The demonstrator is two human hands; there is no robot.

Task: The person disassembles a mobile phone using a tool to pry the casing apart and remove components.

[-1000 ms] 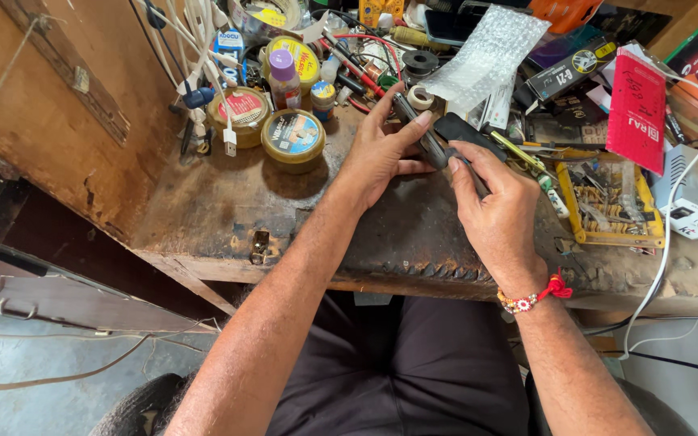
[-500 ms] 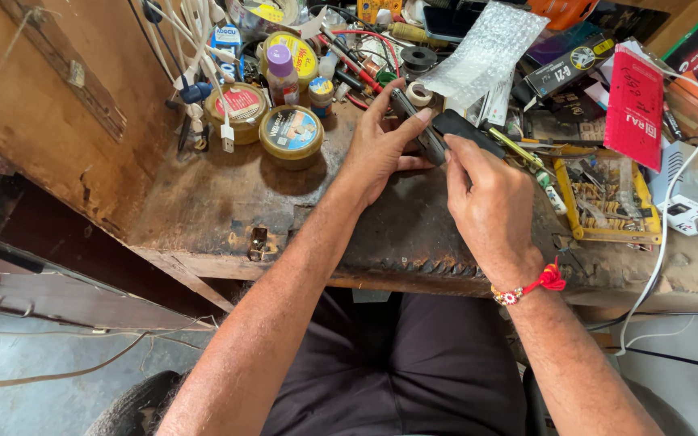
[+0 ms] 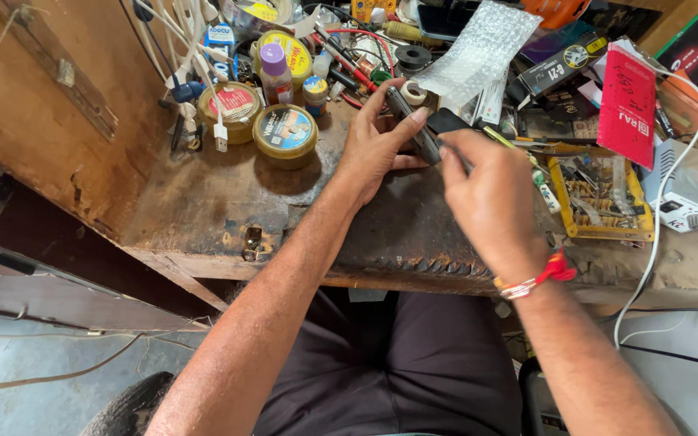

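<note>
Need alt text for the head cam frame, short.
A seated person's left hand tilts a dark phone-like device on edge over a worn wooden workbench, while the right hand works at it. Round tins, cables, bubble wrap and a yellow parts tray crowd the bench behind.

Round tins (image 3: 285, 133) left of the phone (image 3: 414, 129) – tray (image 3: 563, 206) right – bubble wrap (image 3: 478, 52) behind

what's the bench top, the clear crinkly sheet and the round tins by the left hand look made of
Bench top: looks like old bare wood, stained and scarred, with chipped edges.
Clear sheet: seems to be bubble-wrap plastic; rows of small pockets catch the light.
Round tins: probably thin metal with a brass-coloured sheen and printed lids; coated plastic cannot be ruled out.
They stand just beyond the left hand, not touching it.
</note>
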